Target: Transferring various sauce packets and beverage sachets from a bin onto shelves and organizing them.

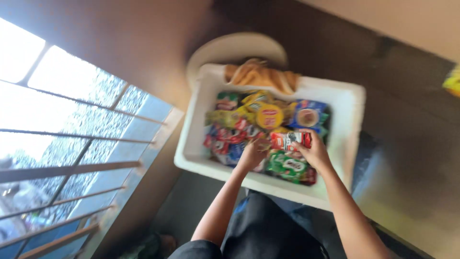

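Two hands work inside a white foam box (352,103) at frame centre. Right hand (314,151) grips a red packet (290,139), lifted clear for sorting; left hand (252,153) closes on the packed snack packets (230,139).

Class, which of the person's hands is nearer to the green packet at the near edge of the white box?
Right. The right hand rests just above the green packet, almost touching it; the left hand lies beside it, slightly farther.

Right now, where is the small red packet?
In the head view, the small red packet is pinched in the right hand, above the green packet in the white foam box, just right of the left hand.
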